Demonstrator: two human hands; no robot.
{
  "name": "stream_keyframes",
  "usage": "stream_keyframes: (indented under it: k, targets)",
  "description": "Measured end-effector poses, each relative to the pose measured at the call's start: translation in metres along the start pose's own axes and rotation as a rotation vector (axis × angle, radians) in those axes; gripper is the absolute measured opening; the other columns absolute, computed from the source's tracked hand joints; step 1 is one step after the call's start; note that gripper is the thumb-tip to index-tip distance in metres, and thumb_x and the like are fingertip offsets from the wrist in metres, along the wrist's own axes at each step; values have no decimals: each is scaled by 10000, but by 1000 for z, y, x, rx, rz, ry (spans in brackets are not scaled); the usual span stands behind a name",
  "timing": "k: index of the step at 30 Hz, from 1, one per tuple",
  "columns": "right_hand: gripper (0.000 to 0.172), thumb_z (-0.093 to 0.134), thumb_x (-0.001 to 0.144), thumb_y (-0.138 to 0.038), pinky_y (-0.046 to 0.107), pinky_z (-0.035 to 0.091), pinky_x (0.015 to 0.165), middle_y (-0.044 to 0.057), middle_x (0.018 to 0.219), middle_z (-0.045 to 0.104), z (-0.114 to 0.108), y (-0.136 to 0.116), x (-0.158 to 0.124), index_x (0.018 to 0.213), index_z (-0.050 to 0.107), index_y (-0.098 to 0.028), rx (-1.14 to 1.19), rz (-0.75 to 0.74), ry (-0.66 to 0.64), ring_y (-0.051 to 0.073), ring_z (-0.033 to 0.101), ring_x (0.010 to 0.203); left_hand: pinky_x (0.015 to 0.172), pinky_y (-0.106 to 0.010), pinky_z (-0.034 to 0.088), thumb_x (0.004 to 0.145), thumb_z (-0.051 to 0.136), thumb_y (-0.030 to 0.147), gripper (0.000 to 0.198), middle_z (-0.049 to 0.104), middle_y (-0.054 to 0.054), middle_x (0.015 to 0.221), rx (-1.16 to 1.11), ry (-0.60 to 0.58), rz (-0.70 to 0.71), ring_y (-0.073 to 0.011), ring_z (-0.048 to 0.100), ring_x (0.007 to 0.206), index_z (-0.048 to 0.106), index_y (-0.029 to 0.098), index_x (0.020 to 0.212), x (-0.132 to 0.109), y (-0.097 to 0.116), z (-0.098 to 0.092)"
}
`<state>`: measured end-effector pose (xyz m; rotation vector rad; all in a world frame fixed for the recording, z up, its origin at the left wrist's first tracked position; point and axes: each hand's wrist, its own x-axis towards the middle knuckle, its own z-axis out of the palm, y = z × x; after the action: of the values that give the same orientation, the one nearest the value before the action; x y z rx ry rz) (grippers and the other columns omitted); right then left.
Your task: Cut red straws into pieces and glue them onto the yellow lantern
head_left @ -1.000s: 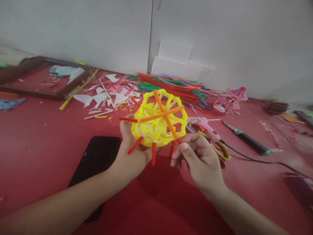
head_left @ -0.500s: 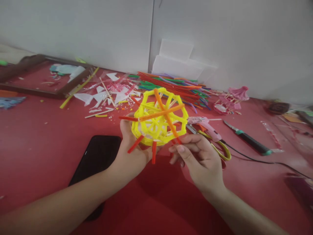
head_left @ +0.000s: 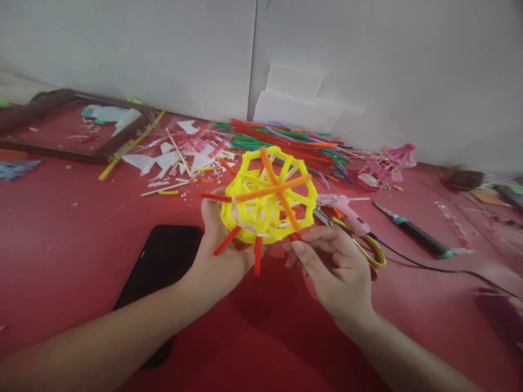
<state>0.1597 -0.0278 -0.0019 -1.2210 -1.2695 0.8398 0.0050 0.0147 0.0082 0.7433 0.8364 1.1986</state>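
Observation:
A round yellow frame made of fuzzy pipe cleaners point(head_left: 240, 211) is held up above the table. Two orange pipe cleaners point(head_left: 261, 191) cross over its open top, and short red pipe-cleaner stubs point(head_left: 258, 255) stick out around its lower edge. My left hand point(head_left: 218, 245) is closed around the frame's left side and underside, its fingers mostly hidden behind it. At the lower right, my right hand point(head_left: 335, 258) pinches a red pipe-cleaner stub point(head_left: 295, 237) between thumb and fingers, close to one orange end.
A black phone point(head_left: 159, 267) lies left on the red table point(head_left: 61, 245). Behind sit paper scraps point(head_left: 167, 160) and a pipe-cleaner pile point(head_left: 294, 147). A pink glue gun point(head_left: 347, 212), yellow-handled scissors point(head_left: 376, 253), a craft knife point(head_left: 423, 237) and a pink model point(head_left: 392, 166) are rightward.
The yellow frame has shifted very slightly to the right. My right fingers have closed in a little nearer its lower right edge; my left hand keeps its hold.

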Motion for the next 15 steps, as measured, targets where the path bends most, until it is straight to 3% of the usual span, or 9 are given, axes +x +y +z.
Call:
stream_keyframes:
  k: [4, 12, 15]
  targets:
    - [105, 688, 844, -204, 228, 548, 483, -18, 688, 702, 0, -1, 1, 854, 586, -224, -60, -51, 22, 133, 685, 556, 827, -491, 623, 596, 824, 284, 691, 650, -54, 1240, -77, 16, -97, -344, 679, 1098, 419, 337, 1153, 0, 1, 2]
    - [99, 692, 849, -200, 258, 568, 549, -14, 687, 693, -2, 1, -2, 880, 601, -224, -197, -140, 24, 144, 689, 594, 909, -496, 591, 563, 828, 179, 609, 705, -4, 1105, -8, -1, 5, -337, 670, 1120, 437, 317, 1009, 1, -4, -6]
    - [95, 686, 857, -198, 257, 562, 548, -12, 700, 697, -3, 2, -3, 884, 599, -226, -220, -154, 14, 146, 695, 600, 856, -517, 605, 582, 824, 222, 570, 727, -32, 1082, 16, -16, 22, -344, 706, 1037, 470, 306, 1021, 4, 0, -4]
